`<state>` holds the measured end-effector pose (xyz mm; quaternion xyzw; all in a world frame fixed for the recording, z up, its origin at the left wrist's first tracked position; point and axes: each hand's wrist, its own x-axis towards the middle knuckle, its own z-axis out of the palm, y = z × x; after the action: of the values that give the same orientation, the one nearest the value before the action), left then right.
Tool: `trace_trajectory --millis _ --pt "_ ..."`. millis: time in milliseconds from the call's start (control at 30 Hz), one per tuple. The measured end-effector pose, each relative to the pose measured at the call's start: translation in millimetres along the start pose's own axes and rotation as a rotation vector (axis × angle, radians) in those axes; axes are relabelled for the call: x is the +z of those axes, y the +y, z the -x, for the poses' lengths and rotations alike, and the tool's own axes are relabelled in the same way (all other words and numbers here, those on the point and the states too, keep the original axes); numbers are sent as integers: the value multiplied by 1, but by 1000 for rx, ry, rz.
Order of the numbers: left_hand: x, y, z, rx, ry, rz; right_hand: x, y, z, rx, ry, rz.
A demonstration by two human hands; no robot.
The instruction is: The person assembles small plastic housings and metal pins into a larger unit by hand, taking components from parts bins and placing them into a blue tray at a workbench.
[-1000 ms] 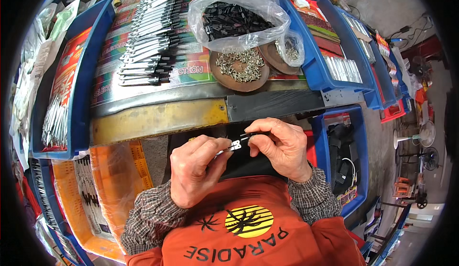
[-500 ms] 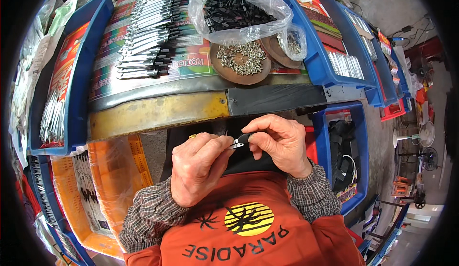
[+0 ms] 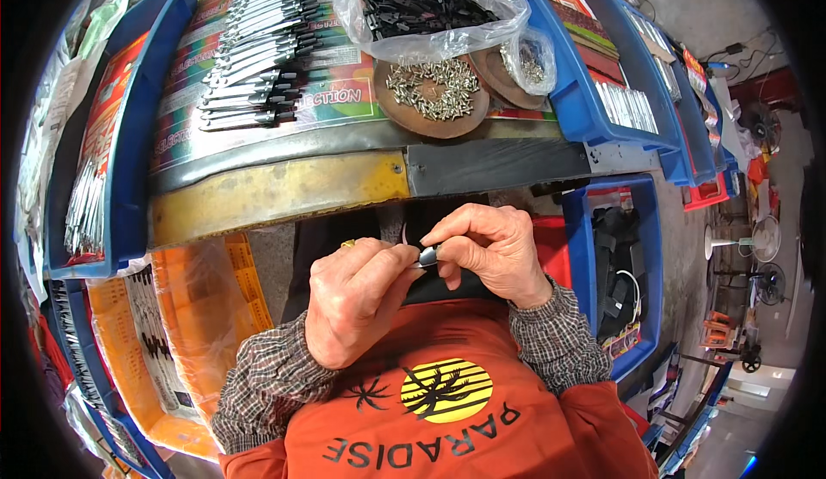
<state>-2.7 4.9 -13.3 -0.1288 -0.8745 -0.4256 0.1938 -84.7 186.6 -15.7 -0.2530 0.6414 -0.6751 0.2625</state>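
Before my body, just below the table edge, my two hands meet at a small silvery metal piece (image 3: 428, 258) with a dark end. My left hand (image 3: 354, 296) is closed, its thumb and fingers pinching the silvery part from the left. From the right, my right hand (image 3: 492, 251) closes its thumb and forefinger over the dark end, a small black piece. Fingertips hide most of the joint between the two. On the table lies a long row of slim silvery metal parts with black ends (image 3: 258, 83).
An open plastic bag of black pieces (image 3: 422, 6) stands behind a round brown dish (image 3: 391, 117) of small metal screws. Blue trays (image 3: 129, 212) flank the table. At my right is a blue bin (image 3: 585, 281); an orange plastic-lined crate (image 3: 202, 307) stands at my left.
The black piece in my right hand has come against the silvery piece in my left. My right fingertips have moved left and slightly down. The view has shifted slightly.
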Motion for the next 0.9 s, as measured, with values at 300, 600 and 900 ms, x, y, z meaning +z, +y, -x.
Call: trace_trajectory --millis 300,600,900 --pt "7 -4 6 -13 -3 55 -2 7 0 -120 -93 106" --pt "14 -10 16 -43 -42 88 -3 15 13 -147 -77 259" --pt "25 -6 29 -37 9 49 3 27 28 -165 -65 397"
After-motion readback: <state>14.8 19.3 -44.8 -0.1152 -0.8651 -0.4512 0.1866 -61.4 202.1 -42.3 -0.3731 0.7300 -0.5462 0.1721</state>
